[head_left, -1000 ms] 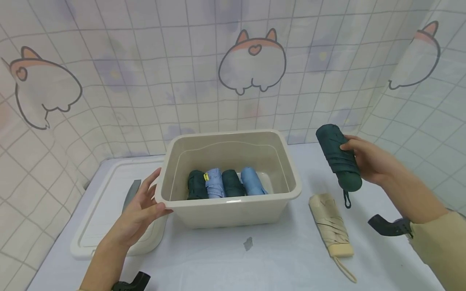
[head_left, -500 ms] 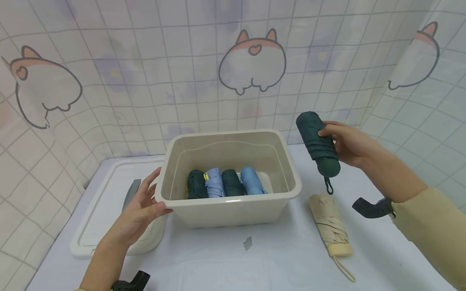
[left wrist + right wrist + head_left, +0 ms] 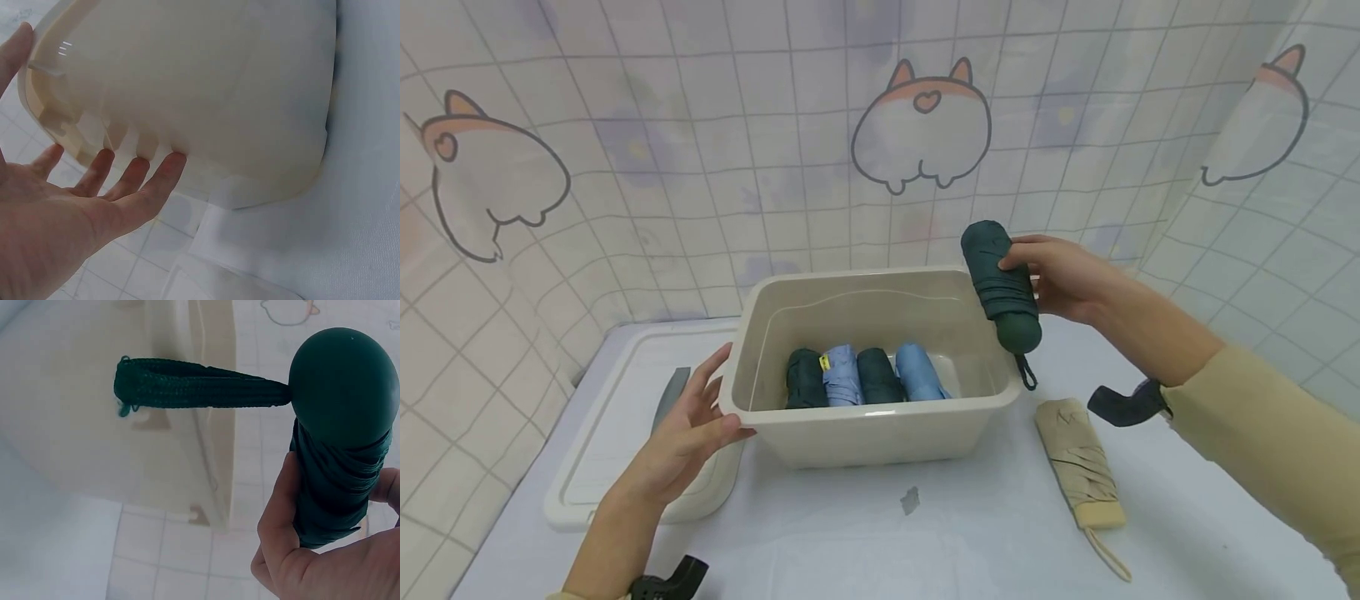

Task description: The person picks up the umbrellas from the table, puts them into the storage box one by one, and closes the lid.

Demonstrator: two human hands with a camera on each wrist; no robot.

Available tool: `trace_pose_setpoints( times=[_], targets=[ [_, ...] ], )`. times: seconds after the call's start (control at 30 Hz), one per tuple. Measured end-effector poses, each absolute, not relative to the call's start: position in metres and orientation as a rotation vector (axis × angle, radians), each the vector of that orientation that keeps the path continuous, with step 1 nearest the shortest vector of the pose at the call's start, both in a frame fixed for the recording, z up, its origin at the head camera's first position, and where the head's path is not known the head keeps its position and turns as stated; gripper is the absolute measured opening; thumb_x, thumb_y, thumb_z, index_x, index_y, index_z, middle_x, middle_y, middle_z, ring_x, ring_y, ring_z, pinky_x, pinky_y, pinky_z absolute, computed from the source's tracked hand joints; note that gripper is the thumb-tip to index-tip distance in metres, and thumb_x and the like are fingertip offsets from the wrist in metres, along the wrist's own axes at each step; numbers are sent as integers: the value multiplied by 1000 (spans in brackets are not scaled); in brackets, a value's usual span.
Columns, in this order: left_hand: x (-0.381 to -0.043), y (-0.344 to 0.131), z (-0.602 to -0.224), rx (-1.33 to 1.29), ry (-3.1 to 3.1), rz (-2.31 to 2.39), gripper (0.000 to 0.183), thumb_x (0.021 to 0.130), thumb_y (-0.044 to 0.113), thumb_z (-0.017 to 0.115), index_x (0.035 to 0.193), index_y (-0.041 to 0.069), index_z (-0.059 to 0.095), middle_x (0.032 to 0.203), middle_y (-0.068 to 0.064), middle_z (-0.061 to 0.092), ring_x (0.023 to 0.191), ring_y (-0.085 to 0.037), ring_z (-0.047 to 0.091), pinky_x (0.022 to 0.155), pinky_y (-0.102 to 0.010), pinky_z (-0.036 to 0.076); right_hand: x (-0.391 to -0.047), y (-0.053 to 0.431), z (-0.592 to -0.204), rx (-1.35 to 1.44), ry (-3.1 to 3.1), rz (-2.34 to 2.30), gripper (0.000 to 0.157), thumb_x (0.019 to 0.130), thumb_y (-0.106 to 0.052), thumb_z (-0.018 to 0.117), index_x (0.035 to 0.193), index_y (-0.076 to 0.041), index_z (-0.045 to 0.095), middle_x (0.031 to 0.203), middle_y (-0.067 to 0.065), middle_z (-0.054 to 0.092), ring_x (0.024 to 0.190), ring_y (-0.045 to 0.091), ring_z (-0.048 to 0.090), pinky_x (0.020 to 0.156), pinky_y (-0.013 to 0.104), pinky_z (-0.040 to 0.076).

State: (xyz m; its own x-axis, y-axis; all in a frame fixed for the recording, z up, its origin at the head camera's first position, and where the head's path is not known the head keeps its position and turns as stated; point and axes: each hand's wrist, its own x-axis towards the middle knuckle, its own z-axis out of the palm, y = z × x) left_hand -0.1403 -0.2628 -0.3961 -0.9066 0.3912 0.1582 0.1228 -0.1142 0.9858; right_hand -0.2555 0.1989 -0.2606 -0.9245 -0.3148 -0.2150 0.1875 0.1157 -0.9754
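A folded dark green umbrella (image 3: 1000, 283) is gripped by my right hand (image 3: 1067, 279) above the right rim of the beige plastic bin (image 3: 880, 437). It tilts, with its rounded handle and cord loop hanging lower. In the right wrist view, fingers and thumb wrap the umbrella's fabric (image 3: 337, 494). My left hand (image 3: 677, 450) touches the bin's left side; in the left wrist view its fairly straight fingertips (image 3: 169, 165) rest against the outer wall. Inside the bin a dark green umbrella (image 3: 807, 379), a periwinkle umbrella (image 3: 842, 375), another dark green umbrella (image 3: 878, 377) and a light blue umbrella (image 3: 919, 372) lie side by side.
A folded beige umbrella (image 3: 1081, 467) with a wrist cord lies on the white-covered table, right of the bin. The pale bin lid (image 3: 602, 425) with a grey latch lies at left, partly behind the left arm. A tile-patterned curtain (image 3: 805, 167) stands behind.
My right hand has carried the dark green umbrella left and somewhat upward, from above the table to over the bin's right rim. The left hand and the bin have stayed in place.
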Motion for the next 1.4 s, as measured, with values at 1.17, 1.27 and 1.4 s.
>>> trace_pose_setpoints(
  times=[1.17,1.27,1.4],
  targets=[
    [-140,-262,-395,554,1970,2136,83,102,5,61,165,27,12,161,-14,21,132,-25,47,99,-44,50,-273,93,-273,-92,2105,-1514,72,97,-9,61,156,3,21,149,25,39,129,41,49,100,57,47],
    [-140,-262,-395,554,1974,2132,83,102,5,60,165,27,12,161,-14,21,132,-25,47,99,-44,50,-271,92,-273,-88,2092,-1509,72,97,-9,61,156,3,21,149,25,39,128,41,51,97,56,50],
    [-140,-263,-395,546,1977,2134,82,102,6,61,165,28,13,160,-14,22,133,-26,46,98,-43,50,-268,95,-271,-98,2040,-1526,69,100,-9,60,156,3,22,151,27,36,129,42,52,90,51,56]
  ],
)
